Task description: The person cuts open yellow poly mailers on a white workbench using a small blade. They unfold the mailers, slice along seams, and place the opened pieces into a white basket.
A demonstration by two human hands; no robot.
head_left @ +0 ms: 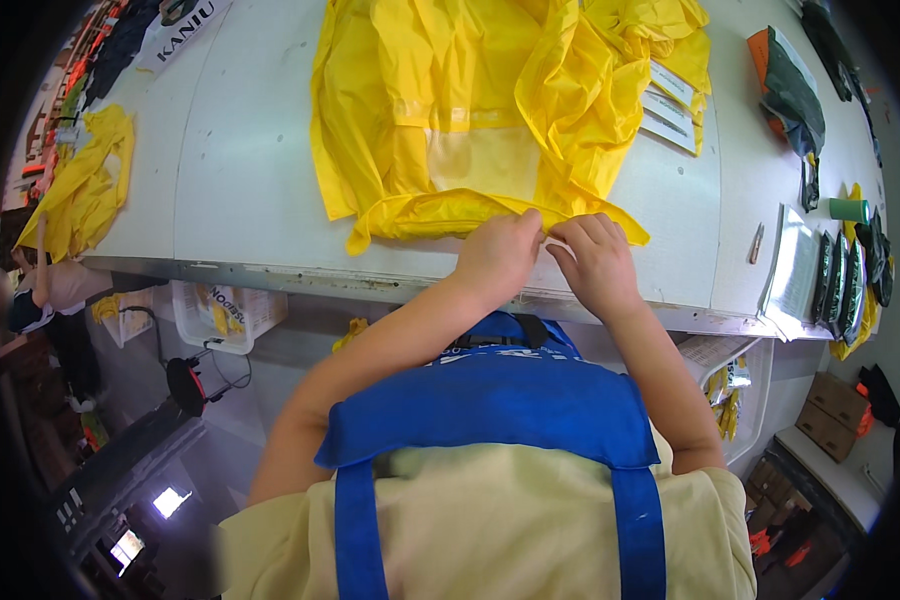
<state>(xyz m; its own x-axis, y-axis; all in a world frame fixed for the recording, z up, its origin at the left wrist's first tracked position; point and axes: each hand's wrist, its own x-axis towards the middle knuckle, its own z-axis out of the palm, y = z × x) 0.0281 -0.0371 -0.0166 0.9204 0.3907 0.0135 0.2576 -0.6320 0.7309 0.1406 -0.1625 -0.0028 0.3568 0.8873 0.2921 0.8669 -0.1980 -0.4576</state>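
A yellow waterproof garment [470, 80], seemingly a jacket, lies spread on the white table in front of me. Its near edge is turned up into a rolled fold [435, 212]. My left hand [505, 255] is closed on this edge, right of its middle. Just beside it, my right hand [595, 258] pinches the same edge with bent fingers. The two hands nearly touch. A corner of the fabric sticks out past my right hand. The fingertips are partly hidden by the hands themselves.
White cards [670, 105] lie among yellow fabric at the right. Further right are a dark package [792, 100], a small cutter [756, 243], papers [795, 265] and a green roll [849, 210]. White baskets [232, 318] stand below the table edge. Another person [55, 290] handles yellow fabric at far left.
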